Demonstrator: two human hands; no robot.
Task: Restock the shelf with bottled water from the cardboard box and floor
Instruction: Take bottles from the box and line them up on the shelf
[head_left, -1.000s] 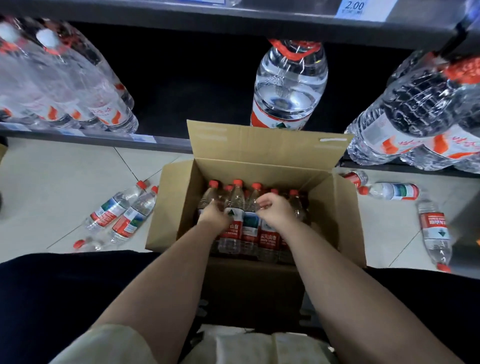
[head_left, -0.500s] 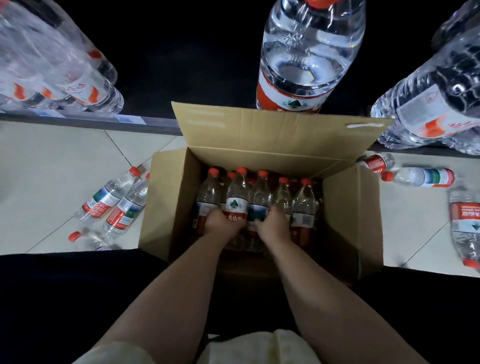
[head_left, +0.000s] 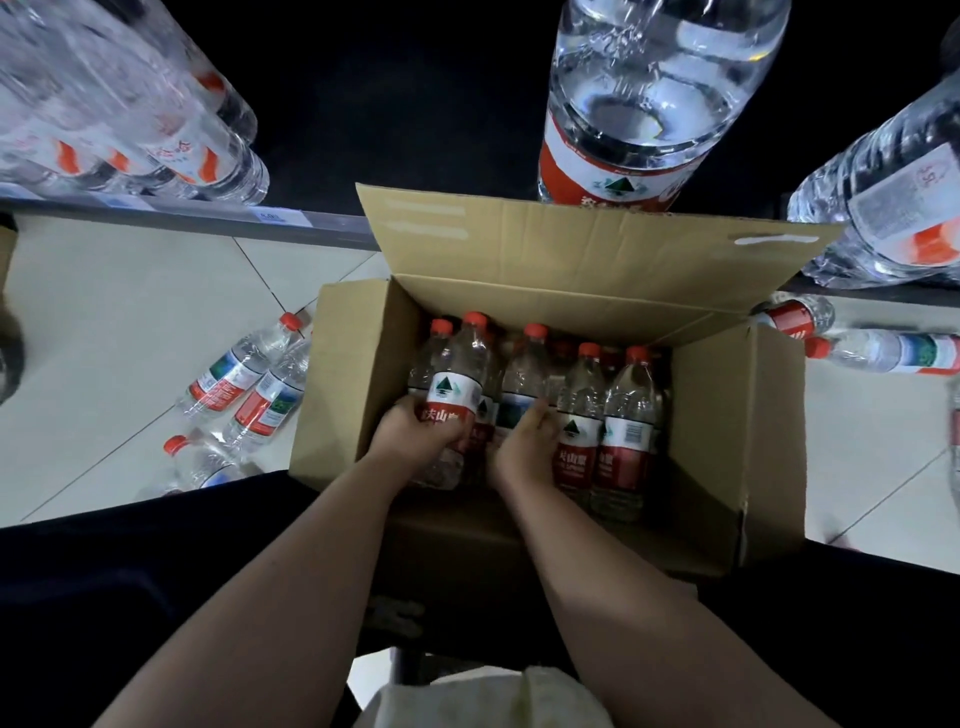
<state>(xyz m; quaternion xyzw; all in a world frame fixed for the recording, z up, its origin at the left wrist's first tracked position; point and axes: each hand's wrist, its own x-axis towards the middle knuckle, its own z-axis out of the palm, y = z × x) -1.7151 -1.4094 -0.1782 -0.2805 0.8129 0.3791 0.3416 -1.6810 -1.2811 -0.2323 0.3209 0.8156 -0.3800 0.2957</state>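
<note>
Both your hands are down in the open cardboard box (head_left: 358, 384) on the floor: your left hand (head_left: 415, 434) has a closed grip round one bottle (head_left: 452, 395), your right hand (head_left: 524, 447) curls beside another bottle (head_left: 522, 387), grip unclear; next, I judge, lift them to the shelf (head_left: 218, 221).

Open cardboard box (head_left: 358, 415) holds upright red-capped water bottles (head_left: 626, 415); others (head_left: 244, 384) lie on floor.

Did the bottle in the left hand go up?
Yes. The bottle in the left hand has risen: its cap now stands above the neighbouring caps in the box, where before it sat level with them.
</note>
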